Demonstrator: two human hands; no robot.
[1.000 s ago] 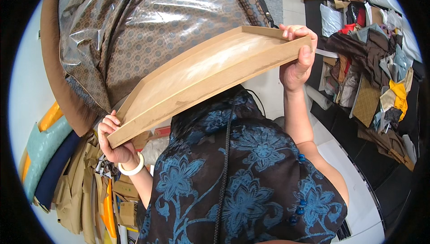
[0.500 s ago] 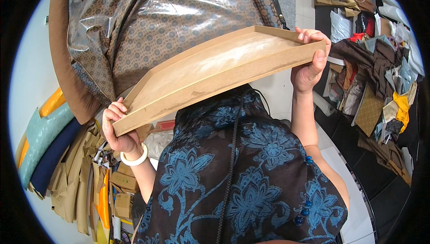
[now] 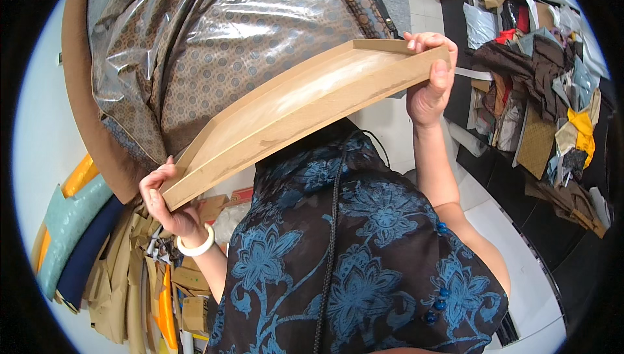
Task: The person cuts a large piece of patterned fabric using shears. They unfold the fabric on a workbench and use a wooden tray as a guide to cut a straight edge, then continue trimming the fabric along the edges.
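Note:
A long, shallow brown cardboard tray (image 3: pixel 305 111) is held up in front of my chest, tilted so its right end is higher. Its low side walls bend up around a pale, shiny inside. My left hand (image 3: pixel 166 203), with a white bangle at the wrist, grips the lower left end, thumb below and fingers along the end wall. At the upper right end, my right hand (image 3: pixel 431 88) clasps the corner with its thumb on the near wall and its fingers over the rim.
Patterned brown fabric (image 3: pixel 240 49) under clear plastic lies beyond the tray, with black scissors (image 3: pixel 388 16) at its right. Fabric scraps (image 3: pixel 533 75) are heaped on a black surface at right. Rolls of material (image 3: pixel 75 224) and cardboard boxes (image 3: pixel 194 314) stand at lower left.
The tray and both hands have shifted slightly left in view, and the left end sits a little lower. The surroundings have shifted too. Both hands keep their hold.

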